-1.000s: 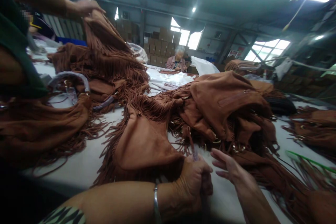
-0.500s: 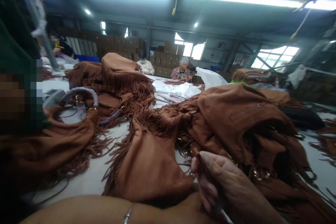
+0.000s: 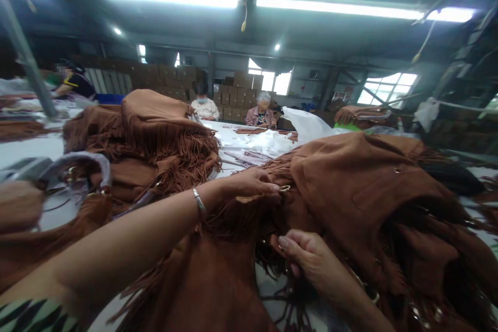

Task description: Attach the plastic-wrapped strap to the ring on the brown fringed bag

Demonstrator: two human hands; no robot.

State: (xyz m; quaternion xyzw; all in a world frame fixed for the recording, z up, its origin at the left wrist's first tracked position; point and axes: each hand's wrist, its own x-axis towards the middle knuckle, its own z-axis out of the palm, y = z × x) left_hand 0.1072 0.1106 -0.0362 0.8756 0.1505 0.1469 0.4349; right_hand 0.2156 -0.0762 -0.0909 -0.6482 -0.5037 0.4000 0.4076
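Observation:
My left hand [image 3: 254, 182] reaches across a brown fringed suede bag [image 3: 194, 280] with its fingers closed on a tab that ends in a gold metal ring [image 3: 285, 188]. Below and to the right, my right hand [image 3: 311, 254] pinches a small brown leather strap piece [image 3: 275, 244] between thumb and fingers. The far end of that piece is lost among dark fringe. Right beside both hands lies a large heap of brown suede bags [image 3: 334, 166] with gold fittings.
More fringed bags [image 3: 151, 109] are piled at left, near a bag handle [image 3: 99, 161] wrapped in clear plastic. Another person's blurred hand [image 3: 19, 205] shows at the left edge. White plastic sheets [image 3: 264, 140] lie mid-table. Several people sit farther off, before stacked cartons [image 3: 233, 96].
My left arm has swung up and forward, and its hand now grips the ringed tab. My right hand stays low with its strap piece. The person at far left has mostly left view.

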